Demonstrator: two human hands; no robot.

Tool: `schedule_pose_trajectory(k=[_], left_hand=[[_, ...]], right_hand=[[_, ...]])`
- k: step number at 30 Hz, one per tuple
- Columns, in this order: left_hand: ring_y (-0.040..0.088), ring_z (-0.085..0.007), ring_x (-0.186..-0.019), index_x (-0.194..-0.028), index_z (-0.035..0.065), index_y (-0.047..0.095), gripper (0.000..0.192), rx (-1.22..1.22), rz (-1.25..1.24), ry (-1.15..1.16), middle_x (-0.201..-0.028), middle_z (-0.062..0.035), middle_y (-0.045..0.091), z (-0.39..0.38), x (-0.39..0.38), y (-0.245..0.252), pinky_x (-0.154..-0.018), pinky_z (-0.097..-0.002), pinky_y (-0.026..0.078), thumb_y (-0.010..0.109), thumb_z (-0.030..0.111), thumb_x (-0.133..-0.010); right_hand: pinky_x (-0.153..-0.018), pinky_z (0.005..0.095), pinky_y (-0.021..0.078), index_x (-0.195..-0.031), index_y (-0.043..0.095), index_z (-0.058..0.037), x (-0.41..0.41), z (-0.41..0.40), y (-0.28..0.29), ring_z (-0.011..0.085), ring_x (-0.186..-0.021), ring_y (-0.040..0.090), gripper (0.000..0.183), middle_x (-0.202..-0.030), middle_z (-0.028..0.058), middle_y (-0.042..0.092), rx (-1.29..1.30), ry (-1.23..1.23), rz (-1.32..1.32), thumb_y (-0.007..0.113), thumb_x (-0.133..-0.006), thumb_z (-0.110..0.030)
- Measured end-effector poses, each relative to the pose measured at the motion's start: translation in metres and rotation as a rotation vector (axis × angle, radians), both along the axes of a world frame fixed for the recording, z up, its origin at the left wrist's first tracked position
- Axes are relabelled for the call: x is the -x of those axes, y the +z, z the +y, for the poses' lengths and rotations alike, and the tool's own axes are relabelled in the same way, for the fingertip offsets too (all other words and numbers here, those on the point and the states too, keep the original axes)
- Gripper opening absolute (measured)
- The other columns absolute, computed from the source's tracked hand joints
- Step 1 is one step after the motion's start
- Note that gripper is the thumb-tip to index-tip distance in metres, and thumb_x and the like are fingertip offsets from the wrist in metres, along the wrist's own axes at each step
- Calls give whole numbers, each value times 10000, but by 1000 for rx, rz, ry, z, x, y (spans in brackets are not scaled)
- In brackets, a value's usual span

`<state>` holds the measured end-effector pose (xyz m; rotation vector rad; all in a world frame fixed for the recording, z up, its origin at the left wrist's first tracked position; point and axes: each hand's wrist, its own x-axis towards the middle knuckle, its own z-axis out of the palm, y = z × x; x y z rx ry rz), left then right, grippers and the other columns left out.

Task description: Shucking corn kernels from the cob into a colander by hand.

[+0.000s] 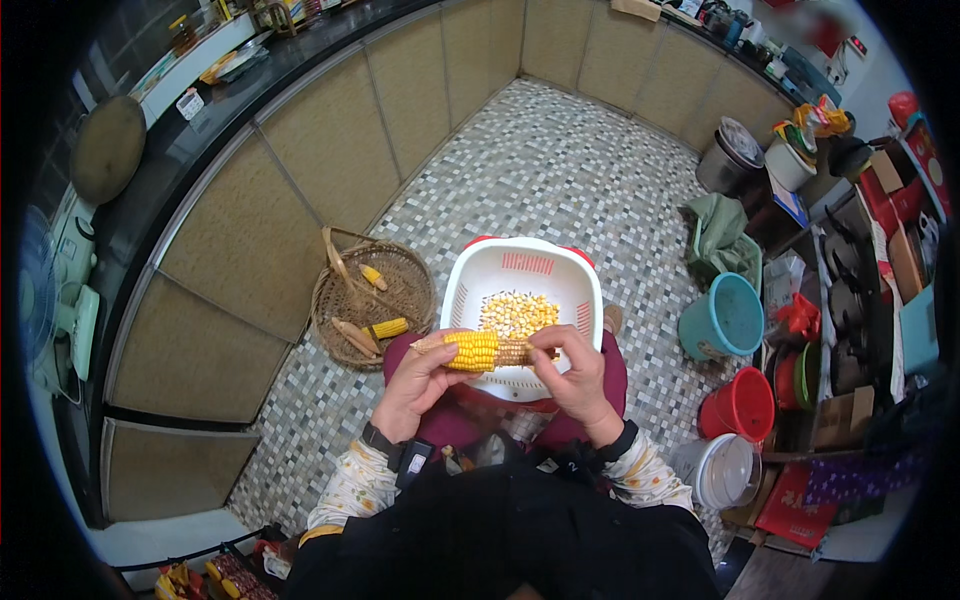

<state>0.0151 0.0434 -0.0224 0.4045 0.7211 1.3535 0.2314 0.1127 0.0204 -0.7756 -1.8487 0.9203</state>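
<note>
My left hand [418, 375] grips an ear of yellow corn [472, 352] by its base end. Kernels cover the left part of the ear, while the right part is stripped to bare cob. At that bare end my right hand [574, 371] has its thumb and fingertips closed around the cob. Below the ear, a white plastic colander basket [466, 289] with slotted sides rests at my lap. Loose corn kernels [521, 313] lie on its bottom, and a red rim shows beneath it. My hands and the ear hide the colander's near part.
A wicker basket [324, 300] with corn cobs and ears stands left, by the cabinets [217, 232]. Along the right are a teal bucket [720, 319], a red bucket [739, 405], a white lidded bucket [716, 469] and a loaded shelf. Mosaic tile floor [525, 165] stretches ahead.
</note>
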Motion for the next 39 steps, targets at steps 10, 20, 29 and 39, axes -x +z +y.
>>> schedule_pose_trajectory(k=[10,20,29,39], left_hand=[[594,-263,-1085,-1232,-48,468,405,-20,38,-77,-1208,-181,560,-3,1,4,-906,-399,524,586,101,-874],[605,-244,-1057,-1211,-42,488,418,-29,95,-95,-1150,-169,586,-4,-3,13,-917,-359,508,628,56,-829],[607,-242,-1051,-1206,-47,478,432,-9,108,-98,-1138,-172,586,-4,-4,14,-922,-359,506,643,64,-822],[613,-230,-1043,-1209,-48,503,379,4,113,-90,-1157,-166,590,-3,-7,13,-908,-332,511,596,17,-848]], right_hand=[[-800,350,467,-874,595,-14,-7,21,-9,269,-910,599,121,-915,115,616,-19,-81,-164,660,-780,-55],[-736,333,473,-867,606,-34,5,4,-6,235,-835,604,216,-857,88,608,265,168,-210,744,-755,-157],[-711,332,467,-857,603,-29,5,2,-14,238,-807,597,155,-823,84,598,257,198,-136,699,-788,-129],[-697,349,447,-795,574,-25,11,-2,-19,266,-759,574,90,-784,88,595,78,93,-101,647,-749,-48]])
